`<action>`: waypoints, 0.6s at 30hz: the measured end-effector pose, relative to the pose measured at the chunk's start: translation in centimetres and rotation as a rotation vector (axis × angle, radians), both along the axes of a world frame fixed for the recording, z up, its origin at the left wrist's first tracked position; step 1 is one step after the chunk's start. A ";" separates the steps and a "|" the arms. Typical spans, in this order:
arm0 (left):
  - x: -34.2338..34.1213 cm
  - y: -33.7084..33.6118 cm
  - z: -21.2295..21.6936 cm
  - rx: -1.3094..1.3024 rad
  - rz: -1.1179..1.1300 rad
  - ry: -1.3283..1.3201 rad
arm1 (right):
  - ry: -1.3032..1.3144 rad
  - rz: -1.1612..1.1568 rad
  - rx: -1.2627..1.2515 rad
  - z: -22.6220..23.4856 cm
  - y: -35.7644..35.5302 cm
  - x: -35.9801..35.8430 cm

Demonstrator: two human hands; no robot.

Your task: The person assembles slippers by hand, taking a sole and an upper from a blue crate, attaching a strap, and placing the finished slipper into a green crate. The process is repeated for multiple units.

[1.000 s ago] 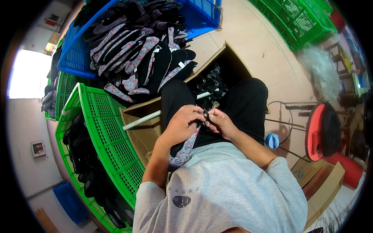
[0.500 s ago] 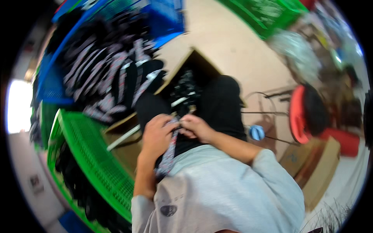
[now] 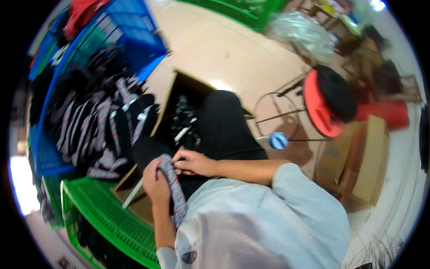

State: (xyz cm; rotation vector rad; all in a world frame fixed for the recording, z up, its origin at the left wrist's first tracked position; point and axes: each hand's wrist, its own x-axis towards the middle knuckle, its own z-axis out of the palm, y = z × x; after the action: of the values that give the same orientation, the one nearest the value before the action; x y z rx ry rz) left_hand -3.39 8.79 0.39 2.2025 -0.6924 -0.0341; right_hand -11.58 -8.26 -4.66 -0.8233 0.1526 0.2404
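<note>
Floral fabric piece [image 3: 178, 193] ran downward left of centre in the frame, its upper end between the hands. Left to right: blue crate [image 3: 51, 158] held similar pieces [image 3: 103, 123], upper left; green crate [image 3: 109, 217] stood lower left; left hand [image 3: 156, 183] pinched the piece's upper end; right hand [image 3: 195, 162] bunched its fingers alongside (pinch hidden, could not tell); red-and-black stool [image 3: 320, 110] stood right.

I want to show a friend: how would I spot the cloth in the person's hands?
Start at the pale grey shirt at bottom centre. Just up and left of it, the left hand holds a speckled grey cloth strip, with the right hand near its upper end. Similar pieces lie heaped at the blue crate, but this one alone is held.
</note>
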 end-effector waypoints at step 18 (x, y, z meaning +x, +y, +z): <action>-0.4 -0.1 -1.9 -0.168 0.078 -0.095 | -0.156 -0.216 -0.534 -0.9 4.3 -0.3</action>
State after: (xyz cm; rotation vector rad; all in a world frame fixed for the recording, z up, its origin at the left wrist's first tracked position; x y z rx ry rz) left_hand -3.82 8.69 -1.56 2.0771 -0.6372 0.1635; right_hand -11.91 -4.00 -5.51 -1.3410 0.1605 -0.0763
